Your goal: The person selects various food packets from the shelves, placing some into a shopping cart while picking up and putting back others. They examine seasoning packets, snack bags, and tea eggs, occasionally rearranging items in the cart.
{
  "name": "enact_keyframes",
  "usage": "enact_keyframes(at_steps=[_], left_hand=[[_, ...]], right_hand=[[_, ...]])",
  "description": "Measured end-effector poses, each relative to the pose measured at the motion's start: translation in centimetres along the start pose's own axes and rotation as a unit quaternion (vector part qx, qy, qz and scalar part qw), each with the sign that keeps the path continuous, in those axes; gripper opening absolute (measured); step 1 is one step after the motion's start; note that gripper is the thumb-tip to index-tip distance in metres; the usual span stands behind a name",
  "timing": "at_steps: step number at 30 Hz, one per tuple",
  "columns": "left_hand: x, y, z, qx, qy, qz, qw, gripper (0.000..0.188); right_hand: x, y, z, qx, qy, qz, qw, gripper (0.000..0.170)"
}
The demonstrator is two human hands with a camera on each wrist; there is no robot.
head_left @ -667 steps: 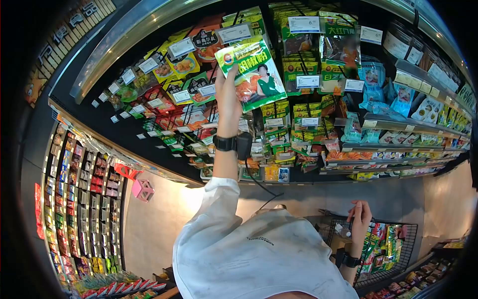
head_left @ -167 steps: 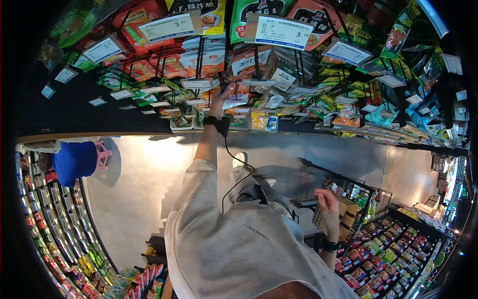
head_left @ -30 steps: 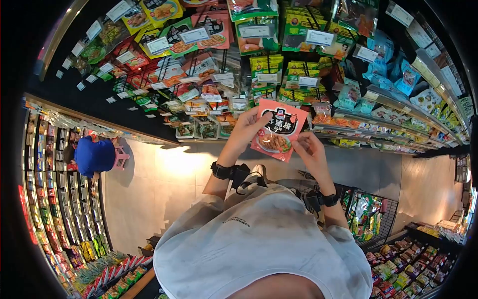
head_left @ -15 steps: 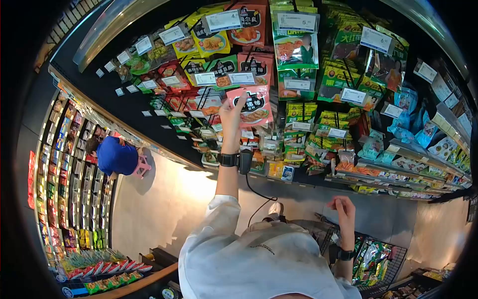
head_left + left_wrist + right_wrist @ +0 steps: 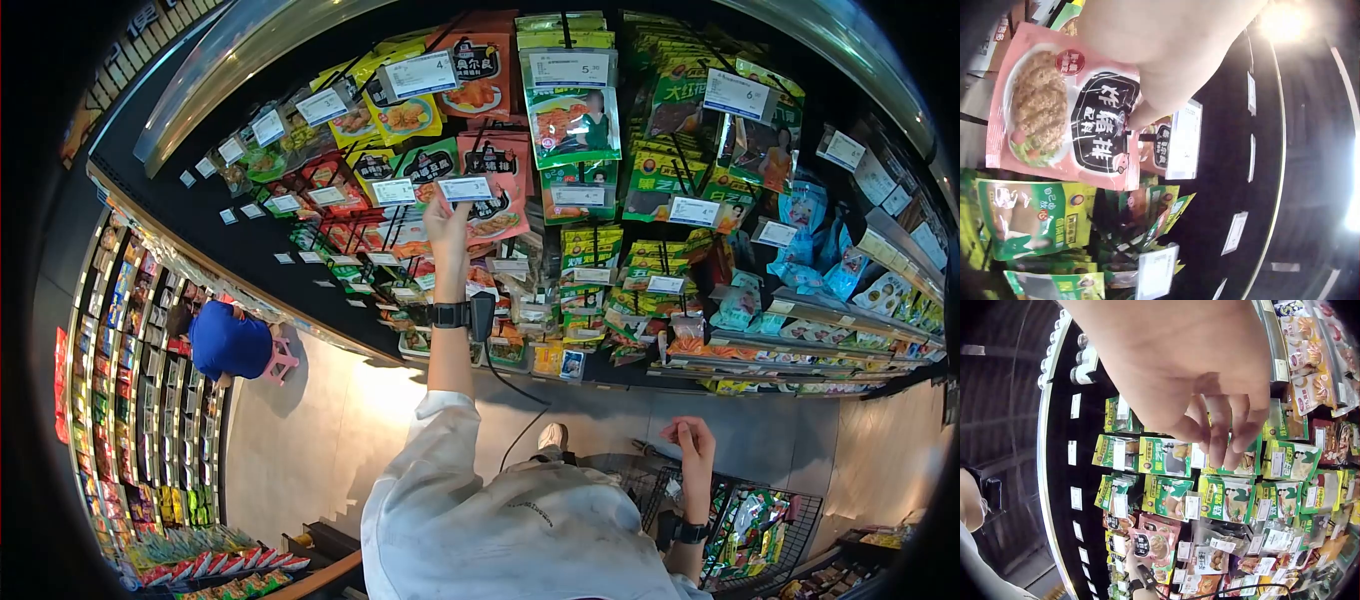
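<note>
My left hand [image 5: 447, 235] is raised to the hanging rack and pinches the top edge of a pink seasoning packet [image 5: 1060, 119] with a fried-meat picture. The packet sits at a hook just under a price tag [image 5: 466, 189], in front of the row of like pink packets [image 5: 498, 155]. In the left wrist view the thumb lies at the packet's printed top and the other fingers are mostly hidden. Down by the cart, my right hand [image 5: 692, 450] hangs with loosely curled fingers and nothing in it.
Green and yellow packets [image 5: 575, 120] hang to the right, blue bags [image 5: 805, 250] beyond them. A wire cart [image 5: 800, 540] holding several packets stands at lower right. A person in blue [image 5: 230, 342] sits on a pink stool [image 5: 283, 357] at left. A cable [image 5: 515, 390] trails from my left wrist.
A second ago both hands held the pink packet in front of me. My right hand has let go and dropped to the cart side; the left has carried the packet up to the rack.
</note>
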State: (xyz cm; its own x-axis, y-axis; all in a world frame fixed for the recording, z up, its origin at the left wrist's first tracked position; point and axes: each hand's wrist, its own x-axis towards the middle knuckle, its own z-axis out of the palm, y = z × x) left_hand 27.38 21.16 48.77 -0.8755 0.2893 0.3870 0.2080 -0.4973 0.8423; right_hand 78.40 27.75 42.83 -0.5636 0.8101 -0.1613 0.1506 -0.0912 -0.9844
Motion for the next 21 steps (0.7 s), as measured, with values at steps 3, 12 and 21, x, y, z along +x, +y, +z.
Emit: enact_keyframes(at_steps=[3, 12, 21], left_hand=[[-0.3, -0.4, 0.1, 0.04, 0.018, 0.001, 0.999, 0.022], [-0.4, -0.4, 0.2, -0.007, 0.034, 0.013, 0.999, 0.017], [0.3, -0.1, -0.3, 0.036, 0.029, 0.018, 0.999, 0.015]], right_hand=[[0.0, -0.3, 0.0, 0.01, 0.003, 0.001, 1.0, 0.022], [0.0, -0.2, 0.6, 0.021, 0.016, 0.005, 1.0, 0.022], [0.0, -0.4, 0.7, 0.022, 0.024, 0.014, 0.999, 0.021]])
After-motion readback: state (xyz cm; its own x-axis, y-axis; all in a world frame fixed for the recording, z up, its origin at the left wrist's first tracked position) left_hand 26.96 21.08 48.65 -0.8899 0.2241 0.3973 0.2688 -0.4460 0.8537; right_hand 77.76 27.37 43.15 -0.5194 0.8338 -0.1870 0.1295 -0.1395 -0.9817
